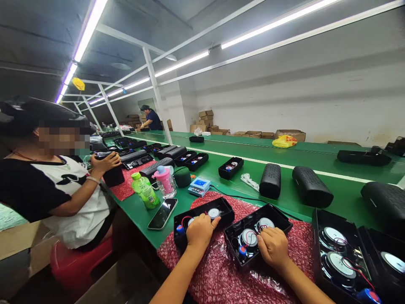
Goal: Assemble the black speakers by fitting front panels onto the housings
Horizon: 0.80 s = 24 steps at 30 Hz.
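Observation:
A black speaker housing point(226, 207) with round silver-backed drivers, red wires and a blue plug lies open side up on the left. My left hand point(201, 231) is closed over its near wall, the thumb reaching beside a driver. To the right sits a second open speaker housing point(232, 247), slightly tilted on red bubble wrap point(218, 274). Over its drivers my right hand point(274, 247) is closed, fingertips by the thin red wires. What lies inside those fingers is hidden. Another open housing point(319, 253) with two drivers stands right of this hand.
Behind the bubble wrap are a small white-blue tester point(199, 186) with a black cable, a phone point(163, 214), a green bottle point(144, 190) and a pink-lidded cup point(165, 181). Black speaker shells point(311, 185) line the green bench. A co-worker point(79, 185) sits at left, holding a black part.

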Tool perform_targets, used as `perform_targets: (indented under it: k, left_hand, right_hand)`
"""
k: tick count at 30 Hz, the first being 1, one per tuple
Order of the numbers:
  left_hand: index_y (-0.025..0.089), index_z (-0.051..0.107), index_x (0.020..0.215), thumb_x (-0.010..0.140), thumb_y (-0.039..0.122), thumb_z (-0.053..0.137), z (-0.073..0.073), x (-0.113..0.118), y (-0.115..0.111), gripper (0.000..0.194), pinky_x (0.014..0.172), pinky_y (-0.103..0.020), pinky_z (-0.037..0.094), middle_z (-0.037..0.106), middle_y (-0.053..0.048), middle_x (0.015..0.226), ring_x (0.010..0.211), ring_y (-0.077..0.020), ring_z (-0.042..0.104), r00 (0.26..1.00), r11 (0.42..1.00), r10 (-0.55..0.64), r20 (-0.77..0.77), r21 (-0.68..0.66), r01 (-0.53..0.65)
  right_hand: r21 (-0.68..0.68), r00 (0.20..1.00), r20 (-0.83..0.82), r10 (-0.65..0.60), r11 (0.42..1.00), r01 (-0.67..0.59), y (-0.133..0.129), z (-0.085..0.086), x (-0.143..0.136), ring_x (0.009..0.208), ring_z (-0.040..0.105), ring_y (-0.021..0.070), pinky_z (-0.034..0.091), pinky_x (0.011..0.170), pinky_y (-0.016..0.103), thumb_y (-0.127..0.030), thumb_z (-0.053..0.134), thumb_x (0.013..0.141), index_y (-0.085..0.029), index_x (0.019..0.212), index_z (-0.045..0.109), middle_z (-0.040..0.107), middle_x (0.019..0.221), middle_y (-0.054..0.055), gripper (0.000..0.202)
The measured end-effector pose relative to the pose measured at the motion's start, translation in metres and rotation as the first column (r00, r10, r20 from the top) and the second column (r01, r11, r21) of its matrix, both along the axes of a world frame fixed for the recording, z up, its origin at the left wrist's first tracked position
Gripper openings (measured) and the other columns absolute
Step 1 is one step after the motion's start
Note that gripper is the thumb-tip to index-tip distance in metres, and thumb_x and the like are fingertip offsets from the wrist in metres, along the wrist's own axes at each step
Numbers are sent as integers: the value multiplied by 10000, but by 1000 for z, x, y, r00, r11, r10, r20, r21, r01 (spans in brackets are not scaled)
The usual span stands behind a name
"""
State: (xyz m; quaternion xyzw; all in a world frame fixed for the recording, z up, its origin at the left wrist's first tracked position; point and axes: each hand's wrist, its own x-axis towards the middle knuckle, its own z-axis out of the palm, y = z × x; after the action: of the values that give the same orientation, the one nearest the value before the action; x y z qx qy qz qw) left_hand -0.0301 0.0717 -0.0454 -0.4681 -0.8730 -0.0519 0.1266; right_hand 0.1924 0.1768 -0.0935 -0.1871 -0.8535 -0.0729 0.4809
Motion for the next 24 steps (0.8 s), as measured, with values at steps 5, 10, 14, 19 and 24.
perform_targets:
  k: [5,10,14,19,24]
  left_hand:
    - [135,709,920,907,566,301,16,-8,21,594,652,-366,492,696,-126,943,874,-305,662,985,992,129,118,0,-130]
    - [125,716,936,897,576,327,14,-7,28,597,691,-379,504,700,-143,919,882,-309,663,978,991,135,157,1,-137]
    - [101,704,963,908,544,332,10,0,25,581,687,-387,504,687,-168,950,885,-317,657,982,991,128,138,14,-131]
    - [130,706,950,857,525,485,9,2,7,462,754,-356,495,675,-145,953,920,-282,647,986,999,45,158,9,-47]
    - [155,698,945,777,384,654,6,-5,-12,287,765,-342,499,657,-110,988,933,-262,639,985,1000,-8,175,9,6]
  right_hand:
    - [1,1000,7,16,1000,-16,2,-1,-1,511,385,122,205,578,306,-222,374,928,-175,507,432,458,497,8,427]
    - [4,999,11,36,999,-36,4,-3,-1,513,396,120,209,582,305,-214,386,918,-174,507,427,458,498,6,415]
    - [2,996,8,84,996,-84,-4,-3,1,508,387,119,203,578,301,-202,389,913,-174,516,420,446,495,-1,399]
    - [14,991,8,133,991,-133,-17,-2,1,510,372,121,200,574,293,-182,395,905,-176,526,405,433,500,-5,380]
    - [39,986,15,164,986,-165,-19,-4,-2,514,372,119,205,571,284,-163,408,893,-177,531,387,421,499,-9,363]
